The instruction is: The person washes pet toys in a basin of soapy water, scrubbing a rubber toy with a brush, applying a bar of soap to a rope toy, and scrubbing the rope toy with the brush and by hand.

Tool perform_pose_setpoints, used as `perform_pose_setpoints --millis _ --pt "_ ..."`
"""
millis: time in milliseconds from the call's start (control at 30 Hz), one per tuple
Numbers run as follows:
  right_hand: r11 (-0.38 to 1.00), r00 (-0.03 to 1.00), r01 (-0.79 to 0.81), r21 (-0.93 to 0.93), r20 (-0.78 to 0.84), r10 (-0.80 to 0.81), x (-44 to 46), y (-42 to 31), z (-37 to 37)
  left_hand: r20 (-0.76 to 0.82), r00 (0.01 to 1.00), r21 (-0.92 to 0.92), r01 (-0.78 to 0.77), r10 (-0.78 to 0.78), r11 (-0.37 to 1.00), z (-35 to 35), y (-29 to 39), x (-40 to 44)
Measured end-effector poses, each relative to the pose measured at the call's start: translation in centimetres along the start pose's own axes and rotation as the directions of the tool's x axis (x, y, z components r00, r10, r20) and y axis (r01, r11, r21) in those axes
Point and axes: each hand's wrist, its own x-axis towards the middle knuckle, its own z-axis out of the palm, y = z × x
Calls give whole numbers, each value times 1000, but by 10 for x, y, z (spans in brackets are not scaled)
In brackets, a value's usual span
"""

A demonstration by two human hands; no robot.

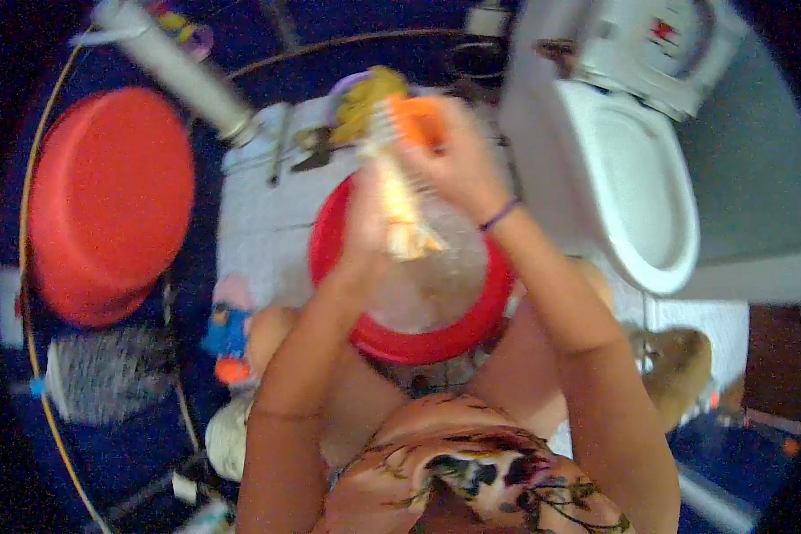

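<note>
My right hand (461,165), with a dark band at its wrist, is closed around an orange scrub brush (416,120) with pale bristles. Closed on a pale yellow, cloth-like item (405,218) is my left hand (371,209); blur hides exactly what it is. Both hands are close together, above a red basin (400,345) of cloudy water (427,289). The pale item hangs over the water, its lower end orange-tinged. Brush and item seem to touch, but motion smears the contact.
A large red tub (116,196) leans at the left. On the right stands a white toilet (636,178) with its lid raised. Behind the basin lies a mustard-yellow cloth (369,105). A grey textured bundle (116,374) is at lower left, near a yellow hose (49,418).
</note>
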Motion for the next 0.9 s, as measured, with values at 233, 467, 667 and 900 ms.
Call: perform_pose_setpoints --millis 233,467,667,900 --pt "982 981 190 6 42 -190 -17 -9 20 351 929 -63 148 -117 987 -45 23 12" --pt "985 962 173 -13 219 -166 -32 -32 17 205 978 -94 -2 21 996 -29 24 9" --pt "943 969 212 -257 -69 -236 3 9 2 21 999 36 -50 50 998 7 7 -1" --pt "957 978 192 -220 128 -167 -21 -9 12 73 996 146 -60 49 988 -2 22 -1"
